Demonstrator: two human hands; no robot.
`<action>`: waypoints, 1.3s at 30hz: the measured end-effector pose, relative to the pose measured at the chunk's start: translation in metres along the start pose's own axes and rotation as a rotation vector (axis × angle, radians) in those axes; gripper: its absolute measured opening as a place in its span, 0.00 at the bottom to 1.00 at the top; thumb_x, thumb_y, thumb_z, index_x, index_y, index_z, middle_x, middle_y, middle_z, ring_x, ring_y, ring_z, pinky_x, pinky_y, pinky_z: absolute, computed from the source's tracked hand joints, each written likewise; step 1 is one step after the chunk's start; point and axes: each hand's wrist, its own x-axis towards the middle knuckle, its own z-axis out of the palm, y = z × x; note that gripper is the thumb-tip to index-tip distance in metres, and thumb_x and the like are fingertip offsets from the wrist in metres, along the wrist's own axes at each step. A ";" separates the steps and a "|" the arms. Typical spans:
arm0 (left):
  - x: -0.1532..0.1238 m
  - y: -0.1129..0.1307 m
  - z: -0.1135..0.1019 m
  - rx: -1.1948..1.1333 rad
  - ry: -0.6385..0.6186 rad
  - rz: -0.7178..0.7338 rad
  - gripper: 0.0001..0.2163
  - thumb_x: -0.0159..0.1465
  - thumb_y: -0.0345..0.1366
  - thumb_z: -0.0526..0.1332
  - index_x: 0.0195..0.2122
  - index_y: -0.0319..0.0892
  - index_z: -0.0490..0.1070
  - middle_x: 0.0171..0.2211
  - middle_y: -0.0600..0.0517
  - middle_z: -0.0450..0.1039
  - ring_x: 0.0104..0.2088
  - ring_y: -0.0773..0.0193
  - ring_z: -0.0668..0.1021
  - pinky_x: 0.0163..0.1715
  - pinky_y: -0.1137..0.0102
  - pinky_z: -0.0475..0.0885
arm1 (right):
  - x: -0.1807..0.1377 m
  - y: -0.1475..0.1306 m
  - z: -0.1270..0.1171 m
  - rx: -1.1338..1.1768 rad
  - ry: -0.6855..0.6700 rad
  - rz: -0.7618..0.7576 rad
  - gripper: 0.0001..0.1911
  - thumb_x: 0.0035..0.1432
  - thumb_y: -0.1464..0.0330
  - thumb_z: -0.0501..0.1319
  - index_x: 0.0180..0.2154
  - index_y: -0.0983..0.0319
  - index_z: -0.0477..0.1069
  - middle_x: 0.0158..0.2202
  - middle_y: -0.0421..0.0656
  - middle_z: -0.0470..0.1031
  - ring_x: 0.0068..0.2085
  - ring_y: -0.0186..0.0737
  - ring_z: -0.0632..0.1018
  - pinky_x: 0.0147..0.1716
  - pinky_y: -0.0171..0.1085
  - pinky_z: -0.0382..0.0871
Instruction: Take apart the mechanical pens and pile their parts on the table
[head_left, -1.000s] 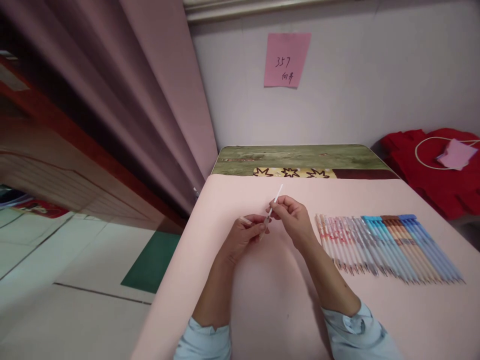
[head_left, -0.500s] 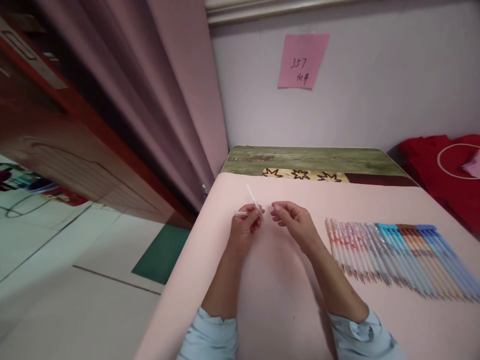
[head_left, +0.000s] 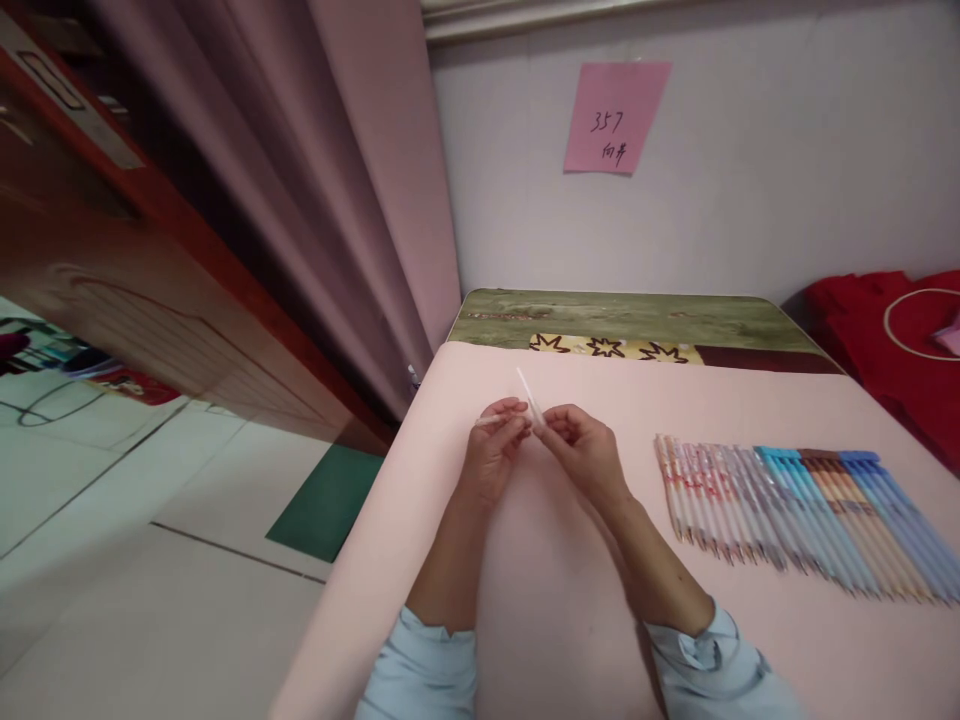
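Over the pink-covered table, my left hand (head_left: pixel 496 445) is closed in a pinch around a short, slim whitish pen part (head_left: pixel 489 420), whose end sticks out to the left. My right hand (head_left: pixel 587 446) is closed too, with thumb and fingers on the lower end of a thin white, tube-like pen part (head_left: pixel 526 388). That one tilts up and to the left, and its bottom meets the fingertips of both hands. The fingers hide where the two parts come together. To the right lies a row of several pens (head_left: pixel 795 520), tips towards me.
A pink cover (head_left: pixel 570 620) lies over the green patterned table (head_left: pixel 622 308). Red cloth (head_left: pixel 862 330) sits beyond the right edge. On the wall hangs a pink note (head_left: pixel 617 118). A curtain (head_left: pixel 375 190) and a wooden door (head_left: pixel 195 300) border the left side.
My right hand has moved left from a small gap and taken hold of the upright white pen part. The left hand keeps its part; the view has shifted slightly.
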 end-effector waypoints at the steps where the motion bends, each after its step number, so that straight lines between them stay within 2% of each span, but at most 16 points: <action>1: 0.001 0.001 -0.001 -0.028 0.032 0.023 0.17 0.49 0.31 0.73 0.39 0.38 0.73 0.39 0.48 0.78 0.33 0.69 0.79 0.39 0.72 0.73 | 0.002 0.003 -0.003 0.035 0.009 0.010 0.15 0.54 0.57 0.64 0.37 0.62 0.74 0.29 0.42 0.77 0.29 0.36 0.75 0.30 0.33 0.68; 4: 0.005 0.004 -0.006 -0.087 0.155 0.072 0.14 0.52 0.33 0.72 0.37 0.38 0.70 0.39 0.45 0.79 0.32 0.69 0.79 0.39 0.73 0.75 | 0.006 0.009 -0.014 0.068 0.010 0.037 0.17 0.54 0.56 0.64 0.36 0.63 0.75 0.26 0.41 0.73 0.27 0.34 0.71 0.27 0.32 0.64; 7: 0.006 0.005 -0.011 -0.119 0.259 0.081 0.12 0.55 0.34 0.70 0.35 0.38 0.69 0.38 0.45 0.79 0.27 0.73 0.77 0.29 0.79 0.73 | 0.007 0.011 -0.020 0.059 -0.052 0.056 0.16 0.53 0.57 0.64 0.35 0.64 0.76 0.23 0.38 0.69 0.25 0.33 0.67 0.24 0.32 0.59; 11: 0.006 0.006 -0.013 -0.126 0.314 0.080 0.11 0.56 0.36 0.69 0.36 0.38 0.70 0.38 0.46 0.80 0.24 0.74 0.76 0.22 0.80 0.69 | 0.005 0.013 -0.019 0.012 -0.131 0.042 0.14 0.54 0.59 0.63 0.35 0.63 0.77 0.22 0.37 0.65 0.24 0.32 0.64 0.24 0.32 0.57; 16: 0.004 0.007 -0.011 -0.105 0.314 0.091 0.13 0.55 0.38 0.70 0.37 0.38 0.72 0.37 0.47 0.80 0.27 0.72 0.78 0.27 0.78 0.73 | 0.004 0.014 -0.015 -0.061 -0.129 0.032 0.13 0.54 0.59 0.63 0.34 0.62 0.77 0.21 0.36 0.63 0.24 0.32 0.62 0.24 0.32 0.55; 23: 0.004 0.003 -0.009 -0.014 0.282 0.099 0.14 0.54 0.39 0.71 0.36 0.37 0.72 0.35 0.46 0.80 0.27 0.71 0.78 0.30 0.75 0.74 | 0.004 0.016 -0.014 -0.073 -0.114 0.053 0.14 0.54 0.58 0.63 0.35 0.62 0.77 0.21 0.37 0.66 0.23 0.32 0.64 0.23 0.32 0.57; 27: 0.003 0.001 -0.007 0.012 0.256 0.105 0.15 0.52 0.39 0.72 0.36 0.37 0.72 0.35 0.46 0.79 0.31 0.67 0.80 0.35 0.72 0.75 | 0.003 0.015 -0.004 0.007 -0.049 0.055 0.17 0.49 0.57 0.67 0.37 0.61 0.73 0.24 0.38 0.70 0.24 0.33 0.68 0.25 0.32 0.63; 30: 0.002 0.000 -0.006 -0.009 0.236 0.094 0.15 0.51 0.38 0.73 0.36 0.37 0.73 0.35 0.47 0.79 0.34 0.66 0.80 0.37 0.71 0.74 | 0.001 0.010 0.006 0.047 0.004 0.046 0.18 0.46 0.56 0.69 0.34 0.61 0.71 0.25 0.39 0.71 0.25 0.34 0.69 0.26 0.33 0.65; 35: 0.001 0.002 -0.004 -0.035 0.219 0.083 0.13 0.51 0.36 0.73 0.34 0.36 0.74 0.34 0.47 0.79 0.32 0.67 0.79 0.36 0.72 0.73 | -0.003 0.007 0.015 0.187 0.054 0.079 0.19 0.47 0.54 0.69 0.33 0.61 0.71 0.27 0.40 0.74 0.26 0.34 0.70 0.26 0.33 0.66; 39: 0.000 0.003 -0.002 -0.050 0.201 0.055 0.13 0.51 0.36 0.73 0.34 0.36 0.75 0.32 0.48 0.79 0.31 0.68 0.79 0.36 0.72 0.73 | -0.005 0.006 0.015 0.259 0.008 0.171 0.21 0.50 0.50 0.66 0.30 0.62 0.73 0.26 0.43 0.75 0.26 0.36 0.73 0.27 0.34 0.68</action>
